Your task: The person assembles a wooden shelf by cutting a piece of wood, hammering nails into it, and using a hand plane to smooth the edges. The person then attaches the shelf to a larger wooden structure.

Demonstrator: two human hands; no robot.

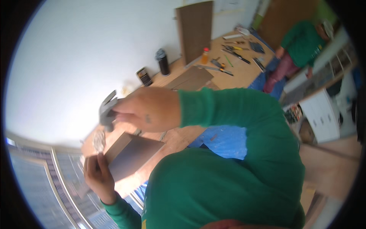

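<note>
My right hand (143,108) is closed round a claw hammer (108,108), raised above the left part of the worktable (179,139). The hammer's head shows beyond my fingers, and its handle is mostly hidden. My left hand (98,173) is lower, at the table's left end, with thumb and fingers drawn together. Whatever they pinch is too small to make out. Just above the fingertips is a crumpled, clear wrapping or bag (99,141); I cannot tell whether they grip it. A dark flat panel (137,154) lies right of my left hand.
Against the wall stand a phone (145,77), a dark bottle (162,63) and an upright brown board (195,32). Beyond are an orange bottle (205,56) and several hand tools (236,53). A person in green (303,45) is at the far right. A window (49,183) is at lower left.
</note>
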